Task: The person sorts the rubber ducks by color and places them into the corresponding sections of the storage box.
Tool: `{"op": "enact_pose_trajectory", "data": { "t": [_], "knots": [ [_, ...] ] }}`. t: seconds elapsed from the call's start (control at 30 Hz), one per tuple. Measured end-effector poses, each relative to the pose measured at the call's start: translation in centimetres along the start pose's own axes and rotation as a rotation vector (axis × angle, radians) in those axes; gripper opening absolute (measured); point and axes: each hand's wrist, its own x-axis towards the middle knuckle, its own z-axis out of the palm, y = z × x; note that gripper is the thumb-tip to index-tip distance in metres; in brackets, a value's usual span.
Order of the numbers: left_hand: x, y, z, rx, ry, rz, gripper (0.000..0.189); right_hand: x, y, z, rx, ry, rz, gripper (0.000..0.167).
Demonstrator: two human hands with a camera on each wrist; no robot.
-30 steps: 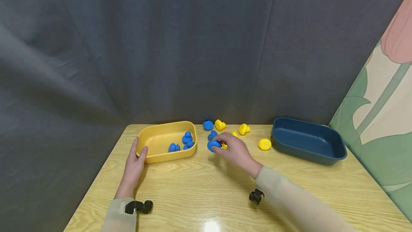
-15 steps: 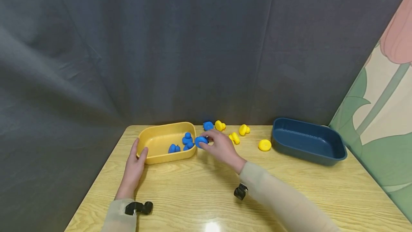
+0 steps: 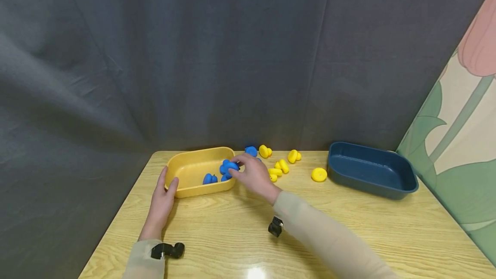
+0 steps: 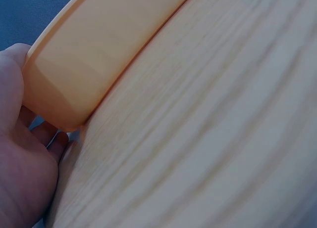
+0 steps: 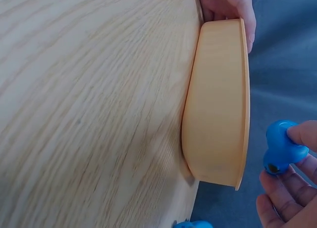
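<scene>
My right hand (image 3: 253, 175) pinches a blue rubber duck (image 3: 233, 166) between thumb and fingers over the right end of the yellow tray (image 3: 197, 191). In the right wrist view this blue duck (image 5: 281, 148) is held above the tray's rim. My left hand (image 3: 162, 199) holds the tray's left end, its thumb at the near corner and its fingers along the far side. The left wrist view shows that hand (image 4: 25, 154) round the tray's corner. Inside the tray lie blue ducks (image 3: 209, 178), partly hidden behind the held one.
Several yellow ducks (image 3: 283, 166) lie on the wooden table (image 3: 232, 236) right of the tray. A blue duck (image 3: 251, 151) sits at the back edge, and another is mostly hidden by my right hand. A dark blue tray (image 3: 372, 189) stands at the right. A dark curtain (image 3: 240, 55) hangs behind.
My right hand has carried the blue duck leftward from among the other ducks to over the yellow tray. Yellow ducks it was covering now show. The left hand stays at the tray.
</scene>
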Motion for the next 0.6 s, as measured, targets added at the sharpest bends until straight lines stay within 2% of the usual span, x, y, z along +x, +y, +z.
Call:
{"op": "enact_pose_trajectory", "data": {
  "t": [0.6],
  "knots": [
    [0.2, -0.1, 0.0, 0.010, -0.005, -0.006, 0.085, 1.7, -0.1, 2.0, 0.035, -0.027, 0.027, 0.028]
  ]
}}
